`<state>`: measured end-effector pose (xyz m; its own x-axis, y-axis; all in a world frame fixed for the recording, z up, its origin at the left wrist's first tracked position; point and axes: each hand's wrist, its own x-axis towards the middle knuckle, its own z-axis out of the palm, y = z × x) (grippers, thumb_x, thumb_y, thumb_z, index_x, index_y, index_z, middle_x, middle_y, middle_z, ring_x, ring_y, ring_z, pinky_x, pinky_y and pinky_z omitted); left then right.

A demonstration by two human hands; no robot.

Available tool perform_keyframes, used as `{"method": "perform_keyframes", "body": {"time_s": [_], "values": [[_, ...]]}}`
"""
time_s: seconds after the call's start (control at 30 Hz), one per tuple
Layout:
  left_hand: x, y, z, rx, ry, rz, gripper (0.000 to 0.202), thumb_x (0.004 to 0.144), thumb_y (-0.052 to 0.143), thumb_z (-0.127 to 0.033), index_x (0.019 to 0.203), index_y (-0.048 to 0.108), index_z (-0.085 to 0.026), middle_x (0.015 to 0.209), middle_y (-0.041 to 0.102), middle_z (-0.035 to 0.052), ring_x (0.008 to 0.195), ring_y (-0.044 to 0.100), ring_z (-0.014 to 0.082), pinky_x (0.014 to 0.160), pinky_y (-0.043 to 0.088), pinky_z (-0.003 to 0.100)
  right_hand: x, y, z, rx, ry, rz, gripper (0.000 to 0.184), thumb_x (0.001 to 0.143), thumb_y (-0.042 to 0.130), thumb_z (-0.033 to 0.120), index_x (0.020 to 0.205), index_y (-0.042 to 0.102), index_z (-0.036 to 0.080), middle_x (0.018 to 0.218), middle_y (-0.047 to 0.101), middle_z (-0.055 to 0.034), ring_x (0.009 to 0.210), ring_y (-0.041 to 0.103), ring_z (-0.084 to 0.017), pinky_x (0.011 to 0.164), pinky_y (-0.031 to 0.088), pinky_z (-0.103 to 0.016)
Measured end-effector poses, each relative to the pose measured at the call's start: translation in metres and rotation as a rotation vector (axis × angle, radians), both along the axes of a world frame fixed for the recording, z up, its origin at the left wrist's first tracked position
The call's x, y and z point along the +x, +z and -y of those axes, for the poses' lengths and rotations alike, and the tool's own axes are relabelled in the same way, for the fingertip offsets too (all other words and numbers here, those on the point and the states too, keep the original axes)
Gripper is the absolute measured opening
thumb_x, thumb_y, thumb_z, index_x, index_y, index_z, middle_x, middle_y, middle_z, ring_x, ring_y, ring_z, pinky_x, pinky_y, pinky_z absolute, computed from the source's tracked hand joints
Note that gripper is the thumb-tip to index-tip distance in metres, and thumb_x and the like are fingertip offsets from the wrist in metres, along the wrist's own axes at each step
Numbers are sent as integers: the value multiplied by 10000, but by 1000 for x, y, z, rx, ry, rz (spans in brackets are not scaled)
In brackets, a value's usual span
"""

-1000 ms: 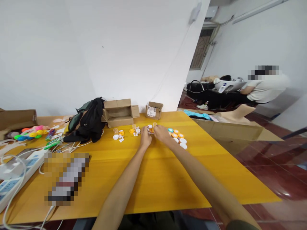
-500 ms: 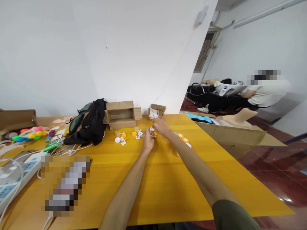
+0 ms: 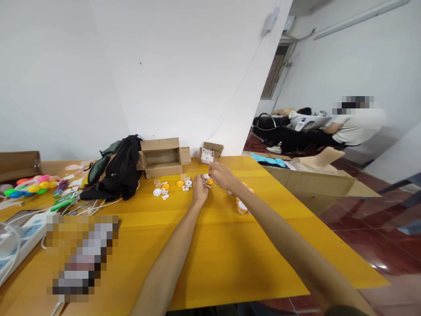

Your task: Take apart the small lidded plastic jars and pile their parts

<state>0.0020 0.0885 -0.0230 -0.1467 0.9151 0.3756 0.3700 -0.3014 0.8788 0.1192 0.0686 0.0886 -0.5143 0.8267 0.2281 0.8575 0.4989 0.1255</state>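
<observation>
2 bare hands reach over the yellow table [image 3: 217, 250] in my head view. I see the left hand [image 3: 200, 190] low at the small white and orange parts [image 3: 209, 181], its fingers curled against the pile; I cannot tell whether they grasp a piece. My right hand [image 3: 222, 176] hovers just beyond and to the right, fingertips bent together in front of the small box [image 3: 211, 153]; from here I cannot tell whether it is clenched on anything. 2 more piles [image 3: 161, 191] [image 3: 184, 184] lie to the left, near the open box [image 3: 161, 169]. White and orange round pieces [image 3: 242, 207] show partly behind my right forearm.
</observation>
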Motion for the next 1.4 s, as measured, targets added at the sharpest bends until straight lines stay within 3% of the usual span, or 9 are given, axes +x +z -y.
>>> {"method": "perform_keyframes", "body": {"time_s": [0.23,0.43,0.7,0.83,0.97,1.1,1.27,1.4], "values": [[1,8,8,41,-5,2,450,645,548,83,980,543,-216,1050,609,61,1099,573,240,1031,410,411,50,-7,57,-8,-130,-116,208,913,527,196,923,734,179,1000,681,-108,980,607,-229,845,424,-304],[-2,12,29,62,-23,0,462,641,545,79,990,543,-224,1063,582,55,1170,533,245,1079,369,421,55,-12,90,21,-216,-130,199,929,541,267,986,721,204,1030,679,-109,1026,602,-237,845,421,-310],[-5,2,71,40,-277,-49,456,688,585,39,1064,567,-218,1170,605,73,1200,547,242,1088,387,428,57,-29,92,109,-129,-119,255,842,679,385,1037,684,221,1139,640,-123,1037,571,-259,834,419,-345],[-11,-1,91,26,-392,-117,388,717,604,-12,1039,601,-228,1122,653,69,1137,596,239,1048,440,429,48,-32,81,165,-202,-81,282,860,653,345,1081,676,172,1176,619,-166,1060,545,-279,840,408,-360],[-25,0,107,-19,-470,-124,340,750,608,-76,1047,623,-242,1104,690,51,1093,625,221,1020,474,408,34,-25,64,134,-238,-14,151,855,634,242,958,712,164,1096,641,-182,1049,549,-292,821,414,-367],[-42,3,118,-54,-498,-88,317,766,609,-105,1052,643,-235,1086,705,57,1053,645,211,984,501,382,26,-20,61,108,-245,14,160,849,585,122,941,712,150,1057,662,-192,1048,567,-282,820,418,-351],[-52,7,122,-92,-461,-41,276,763,618,-122,1014,649,-232,1073,699,56,1034,642,207,934,525,363,19,-20,74,23,-177,-23,141,850,597,156,962,682,151,1002,699,-159,1033,598,-274,851,427,-338],[-52,8,122,-44,-408,3,414,742,640,-119,1136,609,-242,1156,650,64,1028,627,205,898,538,356,6,-32,88,-52,-52,-215,132,841,612,177,970,644,175,1034,691,-123,1015,623,-248,856,446,-322]]}}
